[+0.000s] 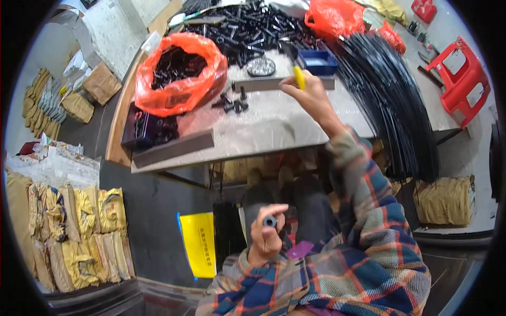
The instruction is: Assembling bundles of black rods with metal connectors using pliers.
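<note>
My left hand (265,237) is curled in front of my body, below the table's near edge. It grips a black tube (270,221) whose round, hollow end faces up. Over the table, my right hand (312,95) is closed around a yellow-handled tool (299,77); its dark far end lies beside the blue tray (318,70), and its kind is unclear. Left of that hand is a round dish (261,67) of small shiny pieces. A long flat bar (263,85) passes under the right hand. Several short black tubes (232,105) are grouped left of it, some standing, some lying.
An open red plastic bag (205,87) of black pieces sits at the table's left, near a flat bar (174,149). Black parts (253,26) are heaped at the back. Long black strips (387,89) hang over the right edge. A red stool (464,84) stands beyond.
</note>
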Motion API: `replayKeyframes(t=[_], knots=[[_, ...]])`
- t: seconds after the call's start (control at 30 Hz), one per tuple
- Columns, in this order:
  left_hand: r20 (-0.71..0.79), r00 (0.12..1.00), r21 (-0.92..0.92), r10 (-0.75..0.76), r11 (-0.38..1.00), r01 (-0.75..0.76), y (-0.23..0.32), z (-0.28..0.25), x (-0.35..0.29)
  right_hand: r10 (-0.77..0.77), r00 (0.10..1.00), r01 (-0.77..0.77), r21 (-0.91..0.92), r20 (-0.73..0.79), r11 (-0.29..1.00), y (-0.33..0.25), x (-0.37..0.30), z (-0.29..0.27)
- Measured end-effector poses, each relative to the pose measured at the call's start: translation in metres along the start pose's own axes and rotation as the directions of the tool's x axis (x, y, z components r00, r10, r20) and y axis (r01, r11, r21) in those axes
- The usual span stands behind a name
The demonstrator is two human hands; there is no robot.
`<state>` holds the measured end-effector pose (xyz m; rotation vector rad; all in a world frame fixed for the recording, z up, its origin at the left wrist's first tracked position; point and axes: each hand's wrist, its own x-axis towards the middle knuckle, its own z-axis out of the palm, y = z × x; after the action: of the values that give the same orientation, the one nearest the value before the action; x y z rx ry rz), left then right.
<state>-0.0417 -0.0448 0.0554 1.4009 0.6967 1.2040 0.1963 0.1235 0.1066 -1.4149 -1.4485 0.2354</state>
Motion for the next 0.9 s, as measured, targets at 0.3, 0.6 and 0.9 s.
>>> replayKeyframes(t=[0.3, 0.6, 0.9], knots=[[-0.026, 0.993, -0.087, -0.117, 0.990, 0.114, 0.002, -0.014, 0.016, -0.073, 0.978, 0.193, -0.730, 0.194, 0.656, 0.055, 0.100, 0.067], [-0.036, 0.989, -0.178, -0.142, 0.975, 0.134, -0.009, -0.022, 0.021, -0.022, 0.972, 0.186, -0.709, 0.234, 0.681, 0.064, 0.109, 0.072], [0.029, 0.995, -0.104, -0.101, 0.989, 0.103, -0.007, -0.024, 0.021, -0.001, 0.956, 0.212, -0.691, 0.293, 0.691, 0.062, 0.107, 0.070]])
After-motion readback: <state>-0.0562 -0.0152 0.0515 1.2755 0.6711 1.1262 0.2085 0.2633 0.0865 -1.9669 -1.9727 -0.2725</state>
